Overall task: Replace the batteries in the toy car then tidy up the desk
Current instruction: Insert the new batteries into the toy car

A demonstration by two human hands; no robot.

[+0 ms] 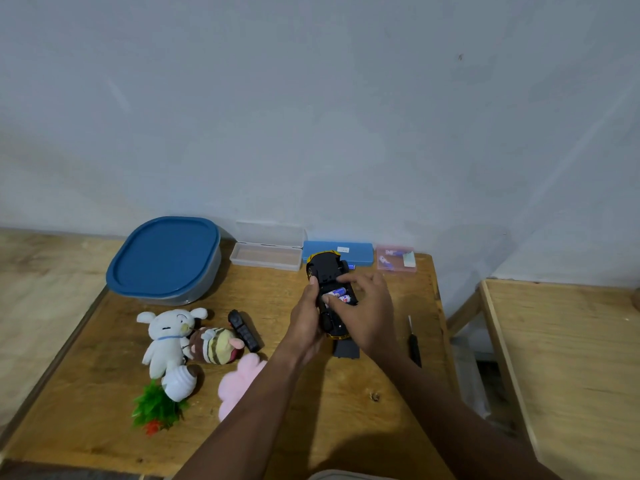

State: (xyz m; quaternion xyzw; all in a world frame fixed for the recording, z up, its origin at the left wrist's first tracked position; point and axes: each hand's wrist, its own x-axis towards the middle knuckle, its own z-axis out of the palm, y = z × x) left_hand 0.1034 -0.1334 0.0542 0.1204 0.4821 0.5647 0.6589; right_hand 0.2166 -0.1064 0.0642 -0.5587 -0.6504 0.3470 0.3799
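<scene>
The toy car (326, 268) is black underneath with yellow edges and lies upside down above the desk. My left hand (306, 318) grips its left side. Blue-and-white batteries (341, 294) show in the open compartment. My right hand (369, 308) is over the compartment, its thumb pressing on a battery and its index finger stretched across the car. One more battery (352, 266) lies on the desk just behind the car. A dark battery cover (346, 349) lies under my hands. A black screwdriver (414, 342) lies to the right.
On the wooden desk (311, 410): a blue-lidded tub (164, 259), an open clear case (266, 256), a blue case (360, 252), a pink box (396, 259), a black remote (244, 330), plush toys (169, 336), a pink plush (239, 384) and a plastic plant (156, 407). Another table (571, 358) stands right.
</scene>
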